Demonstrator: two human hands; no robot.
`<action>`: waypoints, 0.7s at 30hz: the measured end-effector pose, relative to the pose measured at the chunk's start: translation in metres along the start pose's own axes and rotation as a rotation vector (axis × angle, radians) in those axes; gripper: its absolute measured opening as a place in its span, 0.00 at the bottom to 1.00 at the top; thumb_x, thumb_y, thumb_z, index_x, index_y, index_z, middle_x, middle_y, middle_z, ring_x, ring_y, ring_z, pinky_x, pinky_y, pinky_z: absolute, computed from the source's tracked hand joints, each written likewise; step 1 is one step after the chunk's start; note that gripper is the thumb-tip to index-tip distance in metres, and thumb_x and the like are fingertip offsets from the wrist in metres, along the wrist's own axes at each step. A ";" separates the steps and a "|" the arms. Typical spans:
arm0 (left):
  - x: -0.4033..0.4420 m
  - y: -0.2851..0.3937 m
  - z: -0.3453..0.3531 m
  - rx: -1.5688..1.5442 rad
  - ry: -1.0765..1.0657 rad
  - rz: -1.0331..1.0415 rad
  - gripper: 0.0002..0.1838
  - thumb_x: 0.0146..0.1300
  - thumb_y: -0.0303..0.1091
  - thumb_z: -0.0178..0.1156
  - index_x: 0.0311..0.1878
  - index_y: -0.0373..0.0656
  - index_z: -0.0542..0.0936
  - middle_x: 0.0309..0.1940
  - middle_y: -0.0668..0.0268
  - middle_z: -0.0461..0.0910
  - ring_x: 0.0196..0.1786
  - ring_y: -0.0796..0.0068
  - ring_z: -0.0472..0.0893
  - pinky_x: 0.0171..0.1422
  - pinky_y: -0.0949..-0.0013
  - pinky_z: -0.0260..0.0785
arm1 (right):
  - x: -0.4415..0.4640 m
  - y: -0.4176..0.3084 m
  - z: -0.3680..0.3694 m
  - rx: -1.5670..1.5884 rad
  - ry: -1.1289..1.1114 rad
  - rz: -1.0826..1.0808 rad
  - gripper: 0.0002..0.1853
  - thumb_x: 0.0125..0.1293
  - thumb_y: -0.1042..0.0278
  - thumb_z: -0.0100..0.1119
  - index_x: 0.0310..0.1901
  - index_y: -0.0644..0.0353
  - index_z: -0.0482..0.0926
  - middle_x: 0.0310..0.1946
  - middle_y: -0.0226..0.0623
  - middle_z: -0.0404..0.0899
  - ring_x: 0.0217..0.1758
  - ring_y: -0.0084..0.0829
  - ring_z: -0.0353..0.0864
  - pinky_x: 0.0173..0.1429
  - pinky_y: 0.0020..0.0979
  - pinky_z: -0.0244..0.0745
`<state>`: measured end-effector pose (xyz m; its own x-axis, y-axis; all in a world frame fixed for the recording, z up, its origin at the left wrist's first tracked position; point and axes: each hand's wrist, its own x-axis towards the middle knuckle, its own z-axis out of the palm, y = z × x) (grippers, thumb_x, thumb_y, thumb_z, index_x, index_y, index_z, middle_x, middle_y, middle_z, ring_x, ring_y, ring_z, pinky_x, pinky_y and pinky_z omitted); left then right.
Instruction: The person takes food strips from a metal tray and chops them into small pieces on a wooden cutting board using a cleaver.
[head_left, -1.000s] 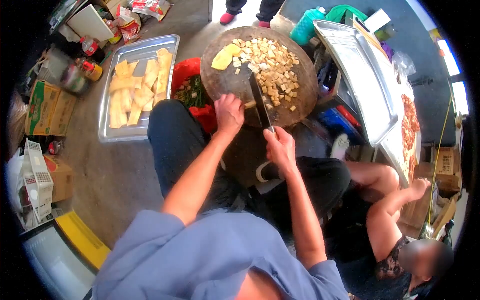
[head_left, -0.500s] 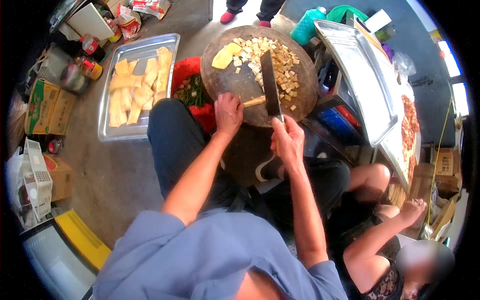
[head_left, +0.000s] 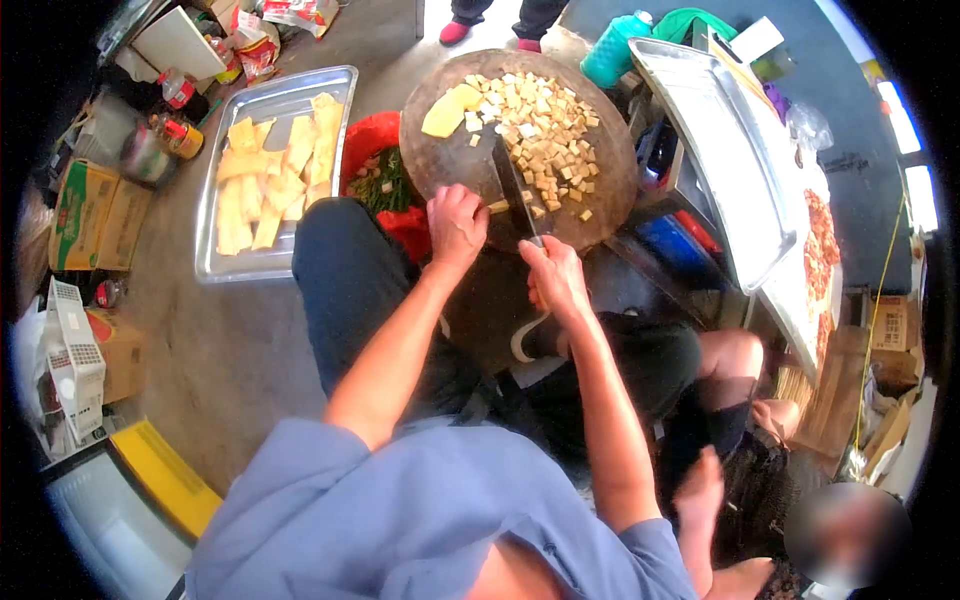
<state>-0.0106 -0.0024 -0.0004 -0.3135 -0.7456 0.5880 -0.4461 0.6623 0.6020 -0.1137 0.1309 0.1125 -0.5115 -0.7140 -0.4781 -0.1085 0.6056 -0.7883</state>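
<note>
My right hand [head_left: 556, 277] is closed round the handle of a cleaver [head_left: 512, 187], whose dark blade stands over the round board [head_left: 440, 165]. My left hand [head_left: 457, 228] presses on a pale food strip [head_left: 497, 206] at the board's near left edge, with its fingers curled together. The blade is at the strip's right end. Many small pale cubes [head_left: 548, 125] lie to the right and behind the blade. A yellow flat slice [head_left: 450, 112] rests at the board's back left.
Left of the board are a red container [head_left: 372, 130] with greens and a metal tray [head_left: 207, 235] of flat slices. An empty metal tray [head_left: 735, 170] leans at right. A co-worker's arm [head_left: 697, 520] is at lower right; another person's legs stand behind the board.
The cleaver went right and off the strip, then came back left onto its end, and the strip looks shorter. The co-worker's arm has swung down and left.
</note>
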 end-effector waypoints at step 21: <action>-0.002 0.002 -0.007 -0.018 0.011 -0.079 0.03 0.53 0.28 0.64 0.32 0.45 0.82 0.35 0.64 0.77 0.45 0.57 0.74 0.49 0.55 0.63 | -0.023 0.004 0.007 0.223 0.089 -0.063 0.18 0.69 0.55 0.61 0.47 0.64 0.80 0.19 0.27 0.73 0.17 0.19 0.72 0.20 0.25 0.68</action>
<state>-0.0052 0.0007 0.0030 -0.2681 -0.7949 0.5443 -0.4541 0.6026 0.6563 -0.0965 0.1475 0.1173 -0.5836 -0.7083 -0.3970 0.0431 0.4612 -0.8862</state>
